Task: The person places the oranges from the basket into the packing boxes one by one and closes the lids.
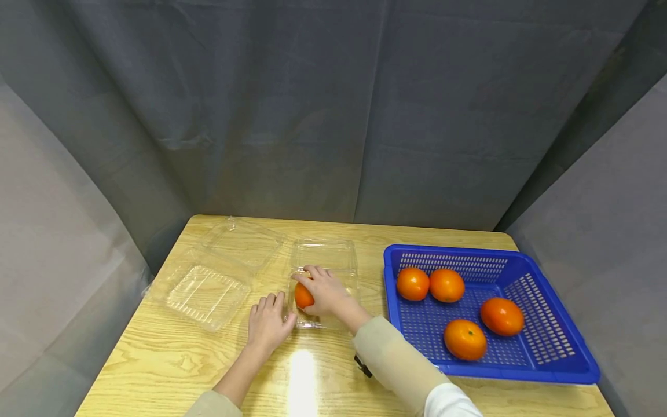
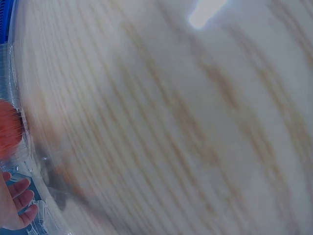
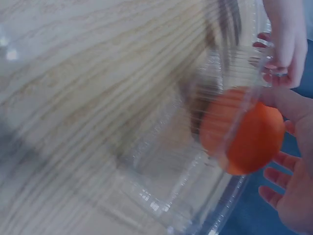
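My right hand (image 1: 327,294) holds an orange (image 1: 303,296) in the near left part of an opened clear plastic clamshell box (image 1: 324,253). In the right wrist view, thumb and fingers are around the orange (image 3: 244,132), partly behind the clear box wall (image 3: 161,178). My left hand (image 1: 268,325) is at the box's near left corner, fingers extended and holding nothing; whether it touches the rim cannot be made out. At the left edge of the left wrist view, the orange (image 2: 10,129) shows above the fingers of a hand (image 2: 17,205).
A blue plastic basket (image 1: 544,379) with several oranges (image 1: 465,340) stands at the right of the wooden table (image 1: 156,370). Another opened clear clamshell box (image 1: 208,295) lies on the left. Grey curtains (image 1: 292,116) hang behind and beside the table.
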`<state>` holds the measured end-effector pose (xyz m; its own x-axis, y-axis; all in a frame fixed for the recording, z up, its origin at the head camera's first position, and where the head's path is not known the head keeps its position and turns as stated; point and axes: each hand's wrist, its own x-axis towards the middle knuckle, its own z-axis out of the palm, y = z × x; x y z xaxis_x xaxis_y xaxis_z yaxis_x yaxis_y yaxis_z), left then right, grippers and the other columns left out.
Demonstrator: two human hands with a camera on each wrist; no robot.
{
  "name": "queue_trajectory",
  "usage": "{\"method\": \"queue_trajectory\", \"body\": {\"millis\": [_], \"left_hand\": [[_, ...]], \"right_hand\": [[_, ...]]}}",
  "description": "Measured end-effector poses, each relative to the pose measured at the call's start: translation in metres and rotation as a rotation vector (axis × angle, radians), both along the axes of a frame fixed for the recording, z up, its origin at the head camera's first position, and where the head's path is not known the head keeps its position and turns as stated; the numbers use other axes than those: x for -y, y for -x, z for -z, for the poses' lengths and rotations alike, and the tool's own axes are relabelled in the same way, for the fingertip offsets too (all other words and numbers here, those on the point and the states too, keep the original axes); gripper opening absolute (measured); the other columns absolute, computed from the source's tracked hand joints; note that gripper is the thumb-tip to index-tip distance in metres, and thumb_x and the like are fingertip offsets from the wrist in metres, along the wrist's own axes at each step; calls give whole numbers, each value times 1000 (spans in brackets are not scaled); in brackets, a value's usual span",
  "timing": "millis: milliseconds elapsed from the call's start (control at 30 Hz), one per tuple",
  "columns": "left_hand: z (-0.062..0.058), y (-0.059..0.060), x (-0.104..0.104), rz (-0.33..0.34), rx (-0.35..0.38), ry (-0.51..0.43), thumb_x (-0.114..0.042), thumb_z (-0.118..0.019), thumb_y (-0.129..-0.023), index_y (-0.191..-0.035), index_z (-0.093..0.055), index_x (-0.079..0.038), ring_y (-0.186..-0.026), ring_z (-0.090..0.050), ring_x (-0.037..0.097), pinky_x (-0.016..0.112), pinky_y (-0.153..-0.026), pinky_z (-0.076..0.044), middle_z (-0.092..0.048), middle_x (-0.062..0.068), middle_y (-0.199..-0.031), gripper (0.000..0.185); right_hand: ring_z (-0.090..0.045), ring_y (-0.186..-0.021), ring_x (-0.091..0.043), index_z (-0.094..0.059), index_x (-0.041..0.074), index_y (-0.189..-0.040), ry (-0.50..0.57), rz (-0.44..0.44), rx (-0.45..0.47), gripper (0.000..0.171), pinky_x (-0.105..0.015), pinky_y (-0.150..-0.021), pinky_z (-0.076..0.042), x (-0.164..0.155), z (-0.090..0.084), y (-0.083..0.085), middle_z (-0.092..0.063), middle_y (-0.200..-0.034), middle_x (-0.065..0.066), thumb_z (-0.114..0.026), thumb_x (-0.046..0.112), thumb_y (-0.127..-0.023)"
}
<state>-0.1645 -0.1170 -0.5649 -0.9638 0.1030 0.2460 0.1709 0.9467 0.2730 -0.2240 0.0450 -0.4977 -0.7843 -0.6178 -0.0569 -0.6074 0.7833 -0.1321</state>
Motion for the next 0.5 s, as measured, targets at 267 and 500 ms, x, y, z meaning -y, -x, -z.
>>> {"method": "queue_trajectory", "body": {"millis": [267,500], "left_hand": [[0,0,0,-3,23,-6,-38,-51,-83,-123,-52,-5,-97,-51,30,44,-81,-41,-57,14,-111,52],[0,0,0,-6,31,-14,-38,-50,-83,-124,-51,-5,-98,-50,30,44,-81,-41,-57,14,-110,52]], "right_hand": [[-33,-129,-31,-35,25,-139,-11,34,6,74,-48,-104,-28,-11,-21,-2,-34,-141,-10,-69,41,-76],[-34,-128,-34,-38,21,-137,55,70,-26,69,-51,-103,-28,-28,-45,-9,-36,-139,-14,-70,34,-77]]}}
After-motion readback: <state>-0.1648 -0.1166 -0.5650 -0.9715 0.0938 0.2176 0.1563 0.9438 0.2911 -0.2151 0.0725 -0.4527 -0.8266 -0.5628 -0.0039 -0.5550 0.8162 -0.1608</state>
